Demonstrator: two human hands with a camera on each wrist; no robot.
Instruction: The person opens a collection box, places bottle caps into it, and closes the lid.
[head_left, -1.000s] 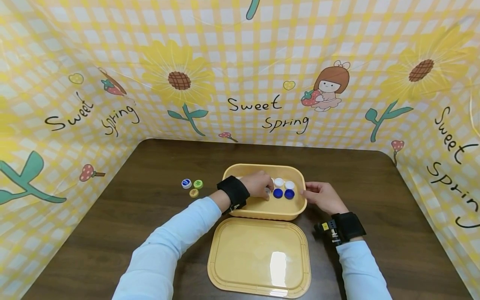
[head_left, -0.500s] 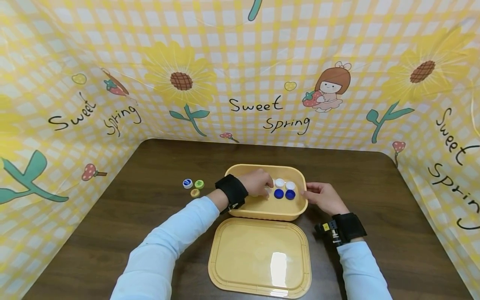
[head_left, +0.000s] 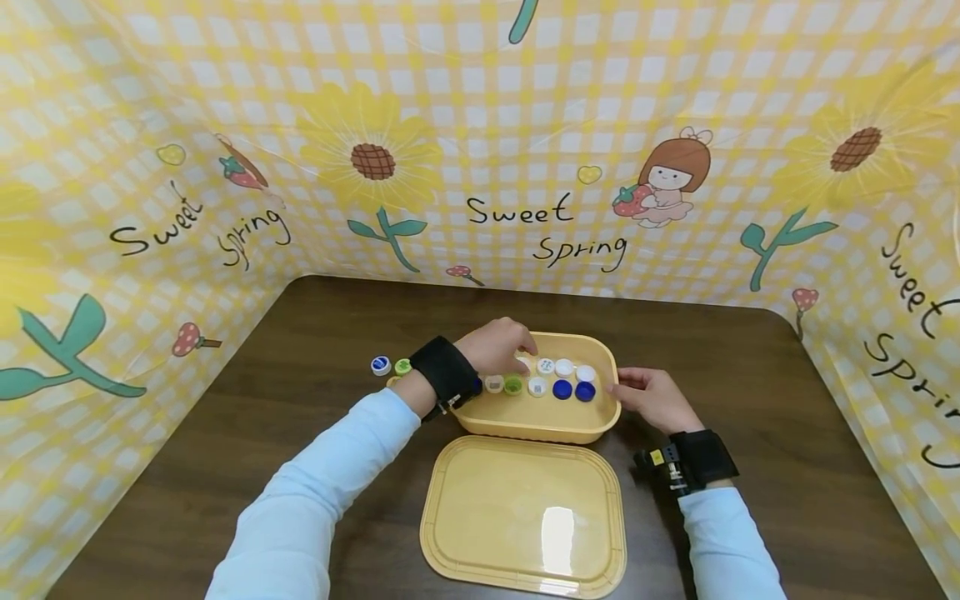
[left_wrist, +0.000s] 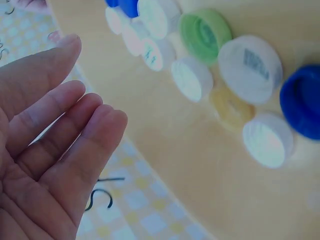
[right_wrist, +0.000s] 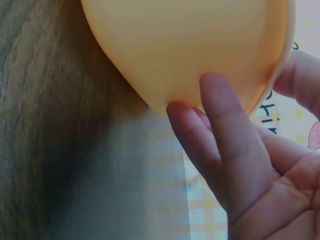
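Note:
My left hand (head_left: 495,346) hovers over the left part of a yellow plastic box (head_left: 555,425), fingers relaxed and apart from the thumb. In the left wrist view that hand (left_wrist: 55,150) has nothing between its fingers. Bottle caps line the box floor in two rows: a green cap (head_left: 513,386), a white cap (head_left: 537,387) and dark blue caps (head_left: 573,390) among them. A yellowish cap (left_wrist: 231,107) lies between white ones. At the box's right end, my right hand (head_left: 656,398) holds the wall, thumb at the rim and fingers (right_wrist: 220,95) against the outside.
A flat yellow lid (head_left: 487,508) lies on the dark wooden table (head_left: 225,467), just in front of the box. Left of the box sit a blue-and-white cap (head_left: 381,366) and a green cap (head_left: 403,367), with a third partly behind my left wrist. Checked cloth (head_left: 480,125) surrounds the table.
My left hand has moved left and slightly up from the caps, its fingers parting. Several caps it was covering now show. My right hand stays at the box's end.

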